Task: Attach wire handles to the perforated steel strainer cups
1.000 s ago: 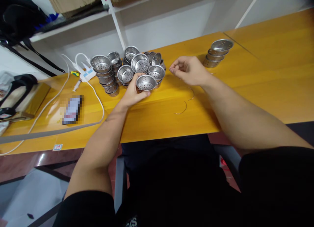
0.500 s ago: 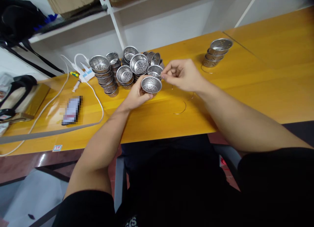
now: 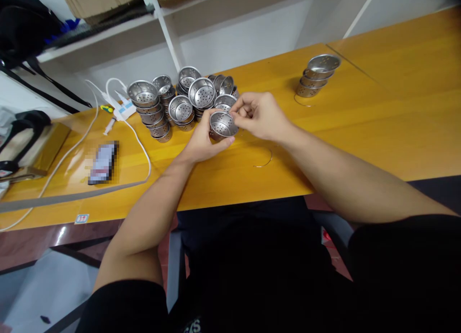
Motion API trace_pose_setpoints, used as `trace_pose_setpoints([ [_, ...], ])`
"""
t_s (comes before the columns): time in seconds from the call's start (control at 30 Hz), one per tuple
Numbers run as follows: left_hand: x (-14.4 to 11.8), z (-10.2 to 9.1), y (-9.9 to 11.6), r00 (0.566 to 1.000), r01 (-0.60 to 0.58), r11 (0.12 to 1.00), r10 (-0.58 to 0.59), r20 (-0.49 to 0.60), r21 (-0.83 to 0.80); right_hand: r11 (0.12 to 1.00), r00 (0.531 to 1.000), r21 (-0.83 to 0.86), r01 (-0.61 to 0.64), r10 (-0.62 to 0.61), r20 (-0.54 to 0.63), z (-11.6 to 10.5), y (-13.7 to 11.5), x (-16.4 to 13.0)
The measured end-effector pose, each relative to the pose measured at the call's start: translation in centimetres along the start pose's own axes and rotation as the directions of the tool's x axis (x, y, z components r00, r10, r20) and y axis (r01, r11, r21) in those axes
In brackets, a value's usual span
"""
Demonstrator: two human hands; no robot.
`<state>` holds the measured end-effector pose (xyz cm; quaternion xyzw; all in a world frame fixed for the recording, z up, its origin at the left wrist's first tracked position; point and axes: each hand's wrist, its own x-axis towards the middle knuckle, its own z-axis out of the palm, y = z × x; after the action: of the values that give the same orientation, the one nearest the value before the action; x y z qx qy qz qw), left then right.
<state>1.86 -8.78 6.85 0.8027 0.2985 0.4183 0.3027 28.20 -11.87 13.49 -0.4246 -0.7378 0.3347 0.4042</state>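
My left hand (image 3: 201, 138) is wrapped around a small perforated metal cup (image 3: 223, 125), its thumb along the near side and its mouth tipped toward me. At the cup's right rim, my right hand (image 3: 257, 116) pinches a thin wire; most of the wire is hidden by the fingers. Beneath my right hand, a curved thin wire (image 3: 266, 161) lies on the table. Just beyond the held cup are more perforated cups (image 3: 201, 93), stacked and clustered together.
A tilted stack of cups (image 3: 317, 76) stands at the back right, with a curved wire beside it. To the left are a phone (image 3: 103, 162), a white power strip (image 3: 124, 110), a small syringe (image 3: 110, 126) and a white cable (image 3: 146, 155). Shelving (image 3: 167, 35) backs the yellow table (image 3: 389, 126).
My right hand has moved left and slightly down, bringing its fingertips to the cup's rim. The held cup has shifted slightly and tilted more toward me.
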Motion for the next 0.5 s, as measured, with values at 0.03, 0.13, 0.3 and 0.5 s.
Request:
trace_pose_setpoints([
  [0.03,0.0,0.0,0.0,1.0,-0.007,1.0,0.007,-0.003,0.005,1.0,1.0,0.003,0.008,-0.008,-0.003,0.1,0.2,0.1],
  [0.13,-0.1,0.2,-0.5,1.0,-0.023,0.999,0.023,0.006,0.025,0.997,0.998,0.04,0.061,-0.06,-0.035,0.4,1.0,0.5],
  [0.3,-0.1,0.5,-1.5,1.0,-0.02,0.997,0.018,0.025,0.076,0.97,0.982,0.155,0.185,-0.175,-0.074,0.8,2.4,1.1],
  [0.5,0.0,0.7,-1.8,1.0,-0.026,0.998,0.026,-0.002,0.059,0.964,0.981,0.187,0.19,-0.18,-0.069,0.8,2.7,1.2],
])
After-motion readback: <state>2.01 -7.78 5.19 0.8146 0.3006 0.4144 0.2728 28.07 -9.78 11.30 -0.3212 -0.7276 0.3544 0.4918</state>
